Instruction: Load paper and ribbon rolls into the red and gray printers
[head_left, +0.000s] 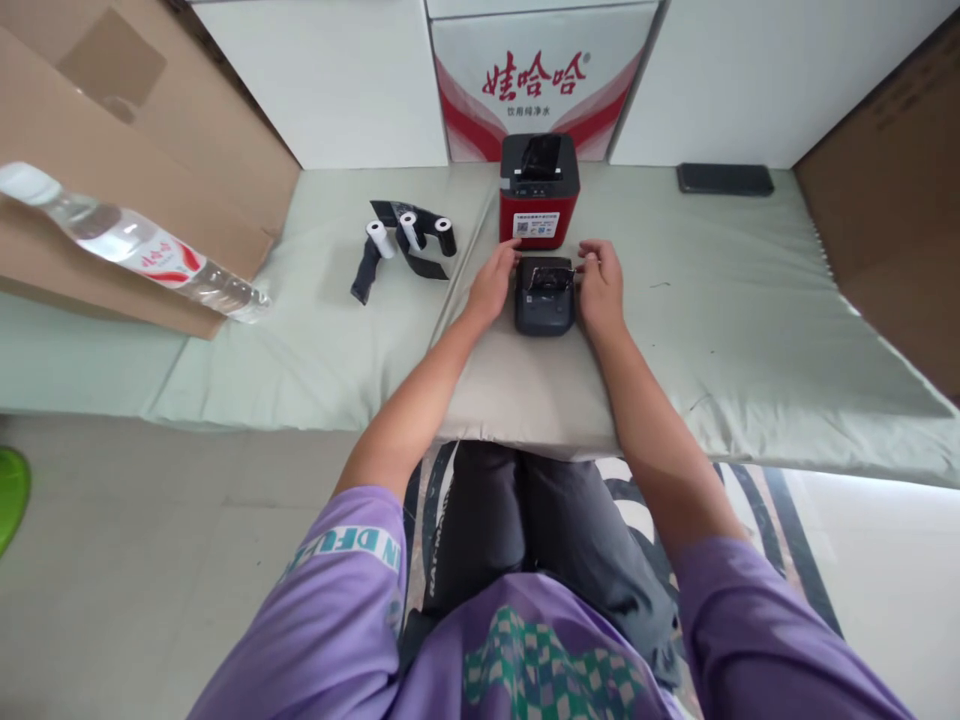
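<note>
A small dark label printer (545, 315) sits on the pale green cover between my two hands. Black film or paper sticks out of the slot on its top. My left hand (493, 282) rests on its left, fingers stretched forward and holding nothing. On the other side lies my right hand (601, 290), also open, with the fingers loosely bent beside the printer's edge. Whether either hand touches the casing is hard to tell. Just behind stands a larger red and black receipt printer (510, 215) with a white label on its front and black material in its top.
Several small rolls (380, 239) with black strips lie to the left. A water bottle (150, 245) leans against a cardboard box (112, 130). A black phone (725, 179) lies at the back right, near another carton (892, 180). White boxes (337, 80) line the back.
</note>
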